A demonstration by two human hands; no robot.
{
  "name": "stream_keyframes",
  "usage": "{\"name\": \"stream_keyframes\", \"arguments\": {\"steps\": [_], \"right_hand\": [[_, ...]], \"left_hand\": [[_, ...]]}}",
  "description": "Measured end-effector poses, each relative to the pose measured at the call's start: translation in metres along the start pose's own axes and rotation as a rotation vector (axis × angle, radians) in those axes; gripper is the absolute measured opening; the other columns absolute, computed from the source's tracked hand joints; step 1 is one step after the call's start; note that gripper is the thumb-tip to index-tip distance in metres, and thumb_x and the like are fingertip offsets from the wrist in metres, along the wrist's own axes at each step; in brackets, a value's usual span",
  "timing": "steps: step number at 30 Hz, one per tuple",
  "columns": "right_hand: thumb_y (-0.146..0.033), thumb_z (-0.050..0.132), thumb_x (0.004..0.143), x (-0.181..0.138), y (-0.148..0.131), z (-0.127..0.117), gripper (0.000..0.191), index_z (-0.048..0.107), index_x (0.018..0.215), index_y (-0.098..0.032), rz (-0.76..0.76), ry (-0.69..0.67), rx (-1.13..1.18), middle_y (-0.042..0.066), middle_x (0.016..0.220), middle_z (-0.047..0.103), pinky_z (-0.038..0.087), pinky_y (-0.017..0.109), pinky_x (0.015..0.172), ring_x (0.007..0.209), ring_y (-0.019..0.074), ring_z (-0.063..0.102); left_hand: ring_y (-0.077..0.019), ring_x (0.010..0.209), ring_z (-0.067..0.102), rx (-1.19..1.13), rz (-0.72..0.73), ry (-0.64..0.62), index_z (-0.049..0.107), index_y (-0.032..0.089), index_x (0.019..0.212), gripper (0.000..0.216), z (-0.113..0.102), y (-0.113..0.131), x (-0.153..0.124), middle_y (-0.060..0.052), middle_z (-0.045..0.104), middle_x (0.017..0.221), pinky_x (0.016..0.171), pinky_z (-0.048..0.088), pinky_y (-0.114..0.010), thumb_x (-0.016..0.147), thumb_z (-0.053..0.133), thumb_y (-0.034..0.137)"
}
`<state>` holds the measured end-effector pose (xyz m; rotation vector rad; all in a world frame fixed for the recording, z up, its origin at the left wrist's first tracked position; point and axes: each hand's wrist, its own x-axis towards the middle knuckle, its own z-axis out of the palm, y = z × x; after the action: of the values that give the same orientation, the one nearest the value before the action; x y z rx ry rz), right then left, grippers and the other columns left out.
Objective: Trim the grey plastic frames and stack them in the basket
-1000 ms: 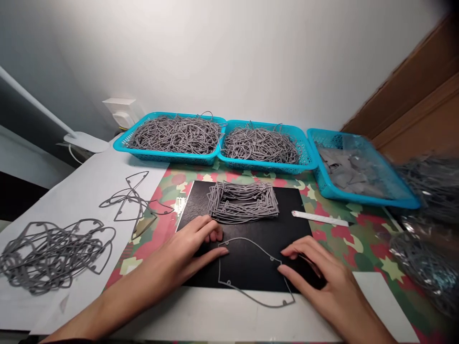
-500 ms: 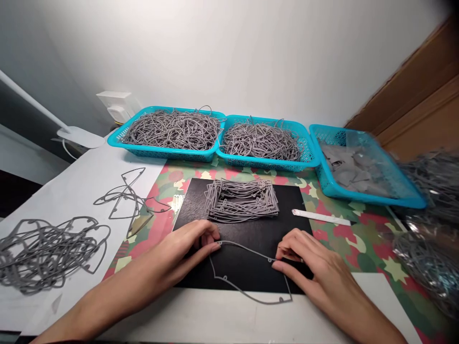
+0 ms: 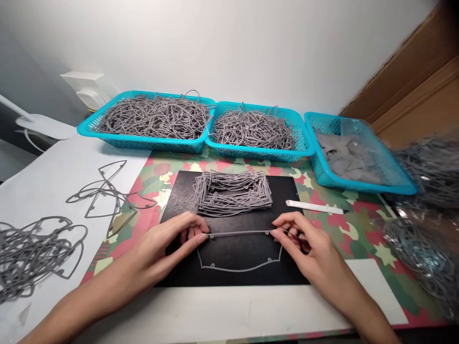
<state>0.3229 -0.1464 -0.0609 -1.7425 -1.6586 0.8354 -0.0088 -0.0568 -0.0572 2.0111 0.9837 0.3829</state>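
A thin grey four-sided gasket (image 3: 239,270) with small round tabs is stretched between my two hands over a black board (image 3: 179,272). My left hand (image 3: 184,234) pinches its upper left corner between thumb and fingers. At the upper right corner, my right hand (image 3: 299,236) grips it the same way. The gasket's upper edge runs nearly straight, while its lower edge bows toward me. Just beyond it, a stack of similar grey gaskets (image 3: 234,210) lies on the board, forming a rectangular ring.
Behind stand a left blue basket (image 3: 158,145) and a middle one (image 3: 261,154), both heaped with grey gaskets. A right blue basket (image 3: 358,185) holds plastic bags. A white-wrapped blade-like tool (image 3: 315,207) lies right of the stack. Loose gaskets (image 3: 39,253) are piled at left.
The gasket has gone from slanted and twisted to roughly level, its upper edge pulled straighter. My right hand has risen slightly. Both hands keep their hold, and the camera view has shifted.
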Motion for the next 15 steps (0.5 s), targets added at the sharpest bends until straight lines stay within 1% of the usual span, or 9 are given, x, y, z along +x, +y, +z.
{"name": "stream_keyframes", "arguments": {"steps": [2,6,9,11,15], "right_hand": [[-0.046,0.063,0.112,0.0007,0.0011,0.0003,0.020,0.072,0.118,-0.028,0.026,0.001,0.021,-0.001,0.083,0.062,0.047,0.027,0.063,0.073,0.0181,0.061],[-0.049,0.064,0.113,0.0002,0.0000,-0.0030,0.024,0.078,0.116,-0.030,0.032,-0.036,0.009,-0.001,0.083,0.066,0.047,0.029,0.065,0.073,0.0185,0.061],[-0.047,0.064,0.113,-0.0001,-0.0008,-0.0049,0.023,0.079,0.114,-0.030,-0.006,-0.044,-0.002,0.000,0.089,0.070,0.048,0.029,0.067,0.073,0.0178,0.061],[-0.046,0.062,0.114,-0.0001,-0.0004,-0.0050,0.024,0.080,0.114,-0.030,-0.012,-0.049,-0.016,0.000,0.089,0.071,0.048,0.029,0.066,0.073,0.0180,0.062],[-0.048,0.061,0.114,0.0002,0.0042,-0.0030,0.027,0.080,0.116,-0.029,-0.025,-0.042,-0.017,0.001,0.093,0.074,0.049,0.029,0.064,0.073,0.0185,0.064]], "left_hand": [[-0.0155,0.079,0.061,0.008,-0.003,-0.010,0.068,0.026,0.119,0.022,0.0004,0.0014,0.0000,0.000,0.069,0.094,0.069,0.047,-0.024,0.119,0.053,0.041],[-0.0151,0.078,0.057,0.023,-0.013,-0.027,0.066,0.025,0.118,0.023,-0.0004,0.0044,-0.0006,0.000,0.067,0.096,0.068,0.044,-0.025,0.121,0.049,0.041],[-0.0147,0.081,0.058,0.006,-0.005,-0.066,0.064,0.025,0.114,0.025,-0.0014,0.0042,-0.0010,0.000,0.066,0.100,0.072,0.045,-0.024,0.122,0.046,0.041],[-0.0147,0.081,0.058,-0.008,-0.006,-0.086,0.062,0.024,0.112,0.026,-0.0017,0.0044,-0.0011,0.000,0.065,0.099,0.073,0.046,-0.024,0.122,0.045,0.042],[-0.0152,0.082,0.057,-0.019,-0.023,-0.064,0.061,0.023,0.107,0.029,-0.0010,0.0085,-0.0010,0.000,0.065,0.098,0.073,0.045,-0.026,0.121,0.046,0.044]]}}
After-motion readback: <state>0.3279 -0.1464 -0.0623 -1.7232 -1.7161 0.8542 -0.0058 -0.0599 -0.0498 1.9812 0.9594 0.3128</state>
